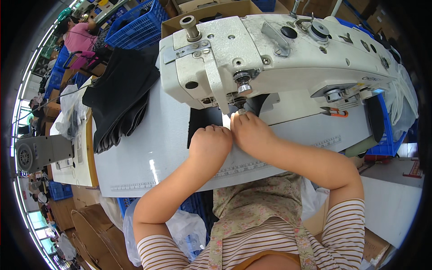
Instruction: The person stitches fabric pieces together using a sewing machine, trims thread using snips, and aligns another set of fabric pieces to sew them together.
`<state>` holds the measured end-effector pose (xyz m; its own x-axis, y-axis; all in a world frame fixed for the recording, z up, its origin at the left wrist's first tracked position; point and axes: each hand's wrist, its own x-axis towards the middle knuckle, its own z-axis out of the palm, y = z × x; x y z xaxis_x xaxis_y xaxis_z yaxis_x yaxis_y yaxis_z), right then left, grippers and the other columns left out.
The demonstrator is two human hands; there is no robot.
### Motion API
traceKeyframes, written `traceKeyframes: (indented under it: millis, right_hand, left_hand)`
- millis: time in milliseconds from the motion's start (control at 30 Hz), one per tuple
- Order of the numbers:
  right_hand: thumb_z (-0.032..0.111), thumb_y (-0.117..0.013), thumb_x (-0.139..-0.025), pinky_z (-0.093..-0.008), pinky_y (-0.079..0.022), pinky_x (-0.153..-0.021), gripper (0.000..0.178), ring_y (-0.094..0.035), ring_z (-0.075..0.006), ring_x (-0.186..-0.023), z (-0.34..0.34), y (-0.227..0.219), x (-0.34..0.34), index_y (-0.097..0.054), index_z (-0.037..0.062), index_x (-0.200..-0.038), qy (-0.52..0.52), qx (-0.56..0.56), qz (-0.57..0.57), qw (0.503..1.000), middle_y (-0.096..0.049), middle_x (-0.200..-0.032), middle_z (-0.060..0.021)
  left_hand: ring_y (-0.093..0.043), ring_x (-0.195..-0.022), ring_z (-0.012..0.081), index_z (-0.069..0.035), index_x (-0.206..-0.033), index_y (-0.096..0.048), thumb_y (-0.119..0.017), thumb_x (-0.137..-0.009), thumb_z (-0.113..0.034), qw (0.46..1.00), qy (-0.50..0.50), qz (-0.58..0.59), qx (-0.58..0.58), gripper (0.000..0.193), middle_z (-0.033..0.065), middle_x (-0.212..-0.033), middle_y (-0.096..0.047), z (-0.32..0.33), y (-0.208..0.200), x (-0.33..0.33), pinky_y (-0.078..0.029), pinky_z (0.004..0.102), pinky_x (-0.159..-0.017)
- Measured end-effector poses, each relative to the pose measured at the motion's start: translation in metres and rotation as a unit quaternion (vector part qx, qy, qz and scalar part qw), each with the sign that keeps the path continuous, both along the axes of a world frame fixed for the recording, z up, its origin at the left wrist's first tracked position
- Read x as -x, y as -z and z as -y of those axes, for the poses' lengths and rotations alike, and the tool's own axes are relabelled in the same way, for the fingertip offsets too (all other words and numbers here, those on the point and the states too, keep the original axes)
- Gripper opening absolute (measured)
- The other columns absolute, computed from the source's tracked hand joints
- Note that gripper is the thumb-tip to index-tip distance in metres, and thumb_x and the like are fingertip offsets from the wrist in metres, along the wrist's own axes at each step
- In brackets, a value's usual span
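Observation:
Both my hands are close together at the needle end of a white sewing machine [211, 58]. A black fabric piece [201, 119] lies under the machine head, and part of it shows behind the needle area. My left hand [211, 143] is closed at the near edge of this piece, its fingers curled in. Just right of it, my right hand [252, 131] is closed too, fingertips up against the presser foot area. What the right fingers pinch is hidden behind the hand. Orange-handled thread snips [335, 112] rest on the machine bed to the right.
A stack of black fabric pieces [121, 99] lies at the left of the pale worktable [135, 168], which has rulers along its front. Blue crates [137, 24] stand behind. Another machine's grey motor [42, 153] is at far left. A person in pink [78, 36] sits at back left.

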<state>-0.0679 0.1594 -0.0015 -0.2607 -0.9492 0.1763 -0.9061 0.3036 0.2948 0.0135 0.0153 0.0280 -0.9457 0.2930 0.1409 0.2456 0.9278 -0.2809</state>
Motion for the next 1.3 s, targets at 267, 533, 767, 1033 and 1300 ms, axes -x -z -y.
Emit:
traceKeyframes:
  millis: [267,533,767,1033,1300]
  right_hand:
    - [0.014,-0.057,-0.075,-0.0373,-0.046,-0.088,0.027,-0.059,-0.0296,-0.090,0.002,0.009,0.001,-0.066,-0.0060,-0.092,0.008,0.032,0.001,0.999,-0.062,-0.092,-0.0171]
    - [0.014,-0.058,-0.076,-0.0406,-0.043,-0.095,0.021,-0.058,-0.0297,-0.094,0.005,0.000,0.002,-0.068,-0.0016,-0.087,0.017,0.001,0.045,0.999,-0.064,-0.090,-0.0143]
    - [0.015,-0.060,-0.072,-0.0440,-0.032,-0.106,0.015,-0.059,-0.0239,-0.089,-0.007,-0.029,0.013,-0.071,0.0053,-0.074,0.017,-0.023,0.015,0.999,-0.066,-0.077,-0.0074]
    - [0.016,-0.061,-0.069,-0.0377,-0.036,-0.099,0.015,-0.058,-0.0240,-0.089,-0.012,-0.025,0.017,-0.071,0.0052,-0.071,-0.050,0.005,0.026,0.998,-0.065,-0.081,-0.0090]
    - [0.016,-0.060,-0.072,-0.0343,-0.038,-0.091,0.017,-0.053,-0.0224,-0.092,-0.009,-0.012,0.015,-0.070,0.0043,-0.078,-0.032,0.057,0.010,0.998,-0.061,-0.086,-0.0058]
  left_hand:
    - [-0.061,-0.062,0.0163,-0.009,-0.070,-0.055,-0.064,-0.064,-0.010,1.000,-0.004,0.010,-0.012,0.010,0.0020,-0.065,-0.058,0.000,0.004,0.008,-0.045,0.0290,-0.051]
    - [-0.061,-0.063,0.0169,-0.009,-0.071,-0.055,-0.063,-0.065,-0.009,1.000,-0.015,0.010,-0.021,0.010,0.0020,-0.066,-0.058,0.002,0.008,0.011,-0.046,0.0294,-0.052]
    - [-0.062,-0.069,0.0208,-0.009,-0.072,-0.055,-0.061,-0.067,-0.008,0.996,-0.023,0.038,-0.080,0.007,0.0024,-0.069,-0.057,0.012,0.004,0.009,-0.048,0.0330,-0.055]
    - [-0.061,-0.069,0.0231,-0.008,-0.072,-0.057,-0.060,-0.068,-0.006,0.990,-0.027,0.037,-0.135,0.006,0.0045,-0.073,-0.056,0.012,0.003,0.007,-0.051,0.0350,-0.057]
    - [-0.061,-0.073,0.0231,-0.006,-0.075,-0.056,-0.061,-0.067,-0.006,0.993,-0.030,0.043,-0.107,0.009,0.0068,-0.075,-0.056,0.012,0.010,0.013,-0.051,0.0341,-0.056]
